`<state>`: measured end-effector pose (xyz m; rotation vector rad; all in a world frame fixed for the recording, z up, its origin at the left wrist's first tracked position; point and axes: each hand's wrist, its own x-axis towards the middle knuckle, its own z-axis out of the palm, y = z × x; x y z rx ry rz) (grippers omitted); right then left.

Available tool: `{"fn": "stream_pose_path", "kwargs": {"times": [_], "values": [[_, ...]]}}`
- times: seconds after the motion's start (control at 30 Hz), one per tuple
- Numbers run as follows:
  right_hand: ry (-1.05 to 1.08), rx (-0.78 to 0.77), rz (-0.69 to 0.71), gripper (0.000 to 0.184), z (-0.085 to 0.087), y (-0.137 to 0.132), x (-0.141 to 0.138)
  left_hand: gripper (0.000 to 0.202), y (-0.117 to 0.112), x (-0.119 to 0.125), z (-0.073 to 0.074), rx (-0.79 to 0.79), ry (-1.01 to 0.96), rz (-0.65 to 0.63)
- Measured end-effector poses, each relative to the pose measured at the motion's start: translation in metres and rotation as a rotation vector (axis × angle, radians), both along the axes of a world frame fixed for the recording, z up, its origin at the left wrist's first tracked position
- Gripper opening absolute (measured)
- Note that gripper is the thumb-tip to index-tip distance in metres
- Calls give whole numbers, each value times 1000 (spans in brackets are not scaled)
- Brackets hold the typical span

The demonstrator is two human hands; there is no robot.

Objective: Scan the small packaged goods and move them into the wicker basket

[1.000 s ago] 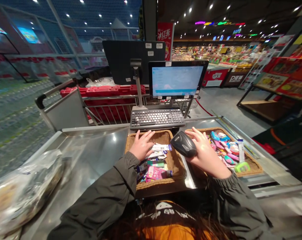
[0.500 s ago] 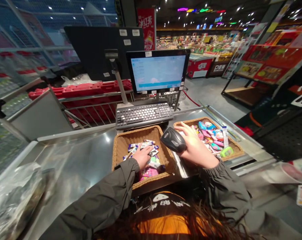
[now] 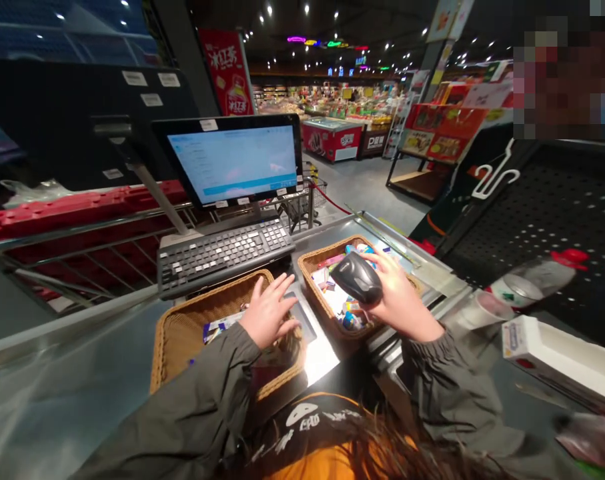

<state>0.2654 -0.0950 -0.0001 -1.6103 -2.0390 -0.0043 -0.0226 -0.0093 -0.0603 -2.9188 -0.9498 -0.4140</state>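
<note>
My right hand point(image 3: 399, 297) grips a black barcode scanner point(image 3: 357, 277) above the right wicker basket point(image 3: 315, 303), which holds small colourful packaged items. The scanner and hand hide much of that basket. My left hand point(image 3: 269, 310) hovers over the right side of the left wicker basket point(image 3: 175, 343), fingers spread, with nothing visible in it. Inside that basket, blue-and-white small packets point(image 3: 215, 330) show partly behind the hand and sleeve.
A black keyboard point(image 3: 227, 253) lies behind the baskets, below a lit monitor point(image 3: 235, 163). To the right are a white open box point(image 3: 557, 360), a paper cup point(image 3: 487, 310) and a clear bottle with a red cap point(image 3: 537, 280). Shopping carts point(image 3: 102, 233) stand behind the counter.
The view has turned right. My left hand has lifted from the packets in the left basket and moved toward the right basket. The scanner stays in my right hand, now over the right basket.
</note>
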Motion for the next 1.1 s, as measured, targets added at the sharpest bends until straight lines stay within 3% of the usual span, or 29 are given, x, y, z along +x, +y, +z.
{"fn": "stream_pose_path", "kwargs": {"times": [0.13,0.27,0.37,0.47,0.57,0.7,0.83,0.97,1.1], "values": [[18,44,-168,54,1,-16,42,37,18,75,3,-7,-15,-37],[2,64,-219,47,-2,-28,72,38,39,137,-12,-22,6,-36],[10,49,-237,43,-7,-31,90,33,52,172,-30,-34,28,-25],[52,42,-252,41,-13,-30,104,16,60,200,-46,-23,53,-77],[102,34,-258,46,-17,-26,114,23,64,219,-59,-10,71,-102],[156,30,-264,52,-21,-21,125,28,69,226,-69,-10,83,-72],[177,36,-261,56,-24,-16,134,28,72,221,-66,3,-7,-9],[177,37,-256,56,-27,-13,135,21,73,203,-44,22,-74,31],[170,23,-241,57,-27,-12,128,21,75,163,-7,46,-172,96]]}}
